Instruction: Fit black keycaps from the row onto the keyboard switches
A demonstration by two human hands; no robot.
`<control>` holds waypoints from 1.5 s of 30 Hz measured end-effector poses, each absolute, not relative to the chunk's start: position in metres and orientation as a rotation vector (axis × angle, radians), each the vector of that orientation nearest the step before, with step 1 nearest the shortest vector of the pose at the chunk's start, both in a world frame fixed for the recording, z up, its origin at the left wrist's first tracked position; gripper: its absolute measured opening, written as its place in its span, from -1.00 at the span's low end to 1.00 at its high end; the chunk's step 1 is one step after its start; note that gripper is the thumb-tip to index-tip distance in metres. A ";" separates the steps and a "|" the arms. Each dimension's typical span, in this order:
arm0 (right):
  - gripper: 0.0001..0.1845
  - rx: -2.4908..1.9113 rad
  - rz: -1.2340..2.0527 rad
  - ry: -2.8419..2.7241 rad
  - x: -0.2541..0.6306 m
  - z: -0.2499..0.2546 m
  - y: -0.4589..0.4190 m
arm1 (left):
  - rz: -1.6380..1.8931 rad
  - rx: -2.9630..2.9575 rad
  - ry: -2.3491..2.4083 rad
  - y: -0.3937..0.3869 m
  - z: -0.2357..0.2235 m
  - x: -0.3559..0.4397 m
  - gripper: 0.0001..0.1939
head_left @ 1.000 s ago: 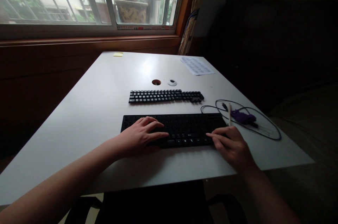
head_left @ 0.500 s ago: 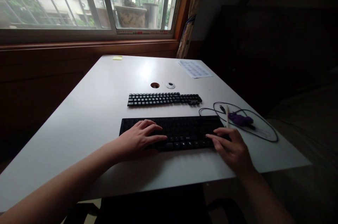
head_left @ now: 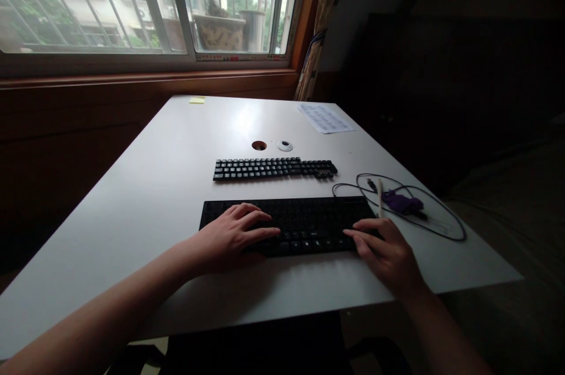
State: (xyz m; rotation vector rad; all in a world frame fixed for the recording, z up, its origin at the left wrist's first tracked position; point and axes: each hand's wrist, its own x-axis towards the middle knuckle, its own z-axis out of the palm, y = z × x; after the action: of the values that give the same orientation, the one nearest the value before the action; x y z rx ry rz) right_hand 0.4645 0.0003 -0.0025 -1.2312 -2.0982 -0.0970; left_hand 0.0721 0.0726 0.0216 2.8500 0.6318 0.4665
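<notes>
A black keyboard base (head_left: 304, 219) lies near the front edge of the white table (head_left: 168, 186). My left hand (head_left: 233, 236) rests flat on its left part, fingers spread and open. My right hand (head_left: 386, 251) lies on its right end, fingers stretched over the keys, holding nothing. Behind it a second strip of black keycaps (head_left: 273, 168) lies parallel.
A black cable loop (head_left: 424, 210) with a purple object (head_left: 404, 202) and a white stick (head_left: 379, 197) lies right of the keyboard. Farther back are a cable hole (head_left: 259, 145), a white cap (head_left: 285, 145), a printed sheet (head_left: 325, 118) and a yellow note (head_left: 197, 100). A window runs along the far wall.
The view has shifted slightly. Both hands stay on the keyboard with only small finger movement.
</notes>
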 end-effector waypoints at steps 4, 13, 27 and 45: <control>-0.63 -1.230 -0.091 -2.112 0.464 -0.002 0.000 | 0.514 2.815 0.613 0.073 0.026 0.069 -0.43; -0.66 -1.242 -0.104 -2.101 0.465 -0.003 0.000 | 0.861 2.793 0.910 0.108 0.037 0.028 -0.73; -0.66 -1.240 -0.082 -2.095 0.467 -0.005 0.001 | 0.566 2.746 0.949 0.136 0.035 -0.021 -0.83; -0.77 -1.326 -0.047 -2.043 0.463 0.007 0.016 | 0.482 2.655 0.942 0.136 0.036 -0.031 -0.85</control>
State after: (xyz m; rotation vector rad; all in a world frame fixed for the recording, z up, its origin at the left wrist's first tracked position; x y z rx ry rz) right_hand 0.4635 0.0160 0.0065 -1.3257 -2.0425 -0.0472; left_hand -0.0314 0.1364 0.0360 2.6551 0.9422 0.4817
